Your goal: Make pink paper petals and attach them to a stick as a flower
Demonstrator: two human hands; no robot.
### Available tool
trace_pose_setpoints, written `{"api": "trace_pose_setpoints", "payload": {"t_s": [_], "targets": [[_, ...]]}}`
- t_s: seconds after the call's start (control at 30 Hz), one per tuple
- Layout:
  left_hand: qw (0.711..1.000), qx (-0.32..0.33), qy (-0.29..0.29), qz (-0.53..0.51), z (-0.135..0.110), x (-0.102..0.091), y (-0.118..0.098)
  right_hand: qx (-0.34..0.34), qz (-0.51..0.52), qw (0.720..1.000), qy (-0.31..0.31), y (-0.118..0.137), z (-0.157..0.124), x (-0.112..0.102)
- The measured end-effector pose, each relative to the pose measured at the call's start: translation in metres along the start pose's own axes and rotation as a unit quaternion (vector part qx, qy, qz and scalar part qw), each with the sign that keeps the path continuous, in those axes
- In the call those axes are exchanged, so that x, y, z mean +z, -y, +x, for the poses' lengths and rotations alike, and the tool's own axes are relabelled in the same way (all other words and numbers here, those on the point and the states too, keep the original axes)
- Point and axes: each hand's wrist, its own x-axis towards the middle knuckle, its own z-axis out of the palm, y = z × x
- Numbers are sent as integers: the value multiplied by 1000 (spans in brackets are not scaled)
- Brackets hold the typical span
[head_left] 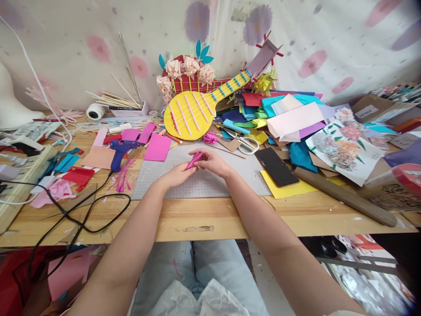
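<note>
Over the grey cutting mat (158, 180), a small folded piece of magenta paper (194, 160) sits between my two hands. My left hand (180, 174) has its fingers closed on the lower end of the paper. From above, my right hand (210, 161) pinches the same piece with curled fingers. Just behind the hands lie a crumpled magenta paper flower (209, 138) and scissors (247, 145) with pale handles. A flat magenta paper square (158, 147) overlaps the mat's upper left corner. Magenta paper strips (123, 177) lie left of the mat.
A blue glue gun (121, 153) with a black cord stands at left. Behind the mat leans a yellow lute-shaped craft (189, 115). A phone (276, 166) rests on yellow paper at right, near a thick wooden stick (345, 196). Coloured paper piles (292, 118) fill the back right.
</note>
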Motion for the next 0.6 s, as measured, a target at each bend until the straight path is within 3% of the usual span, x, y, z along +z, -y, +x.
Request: {"api": "trace_pose_setpoints", "payload": {"t_s": [0.13,0.27,0.43,0.6], "targets": [[996,59,-26,67,1,1,2,-11,15,1000,12,3,-2,0],[999,18,6,-43,1,6,0,-11,54,998,7,1,-2,-1],[979,-35,77,-185,2,13,-2,28,92,995,-18,-11,1,2],[958,-65,117,-253,2,12,-2,48,90,987,-124,-12,4,7]]}}
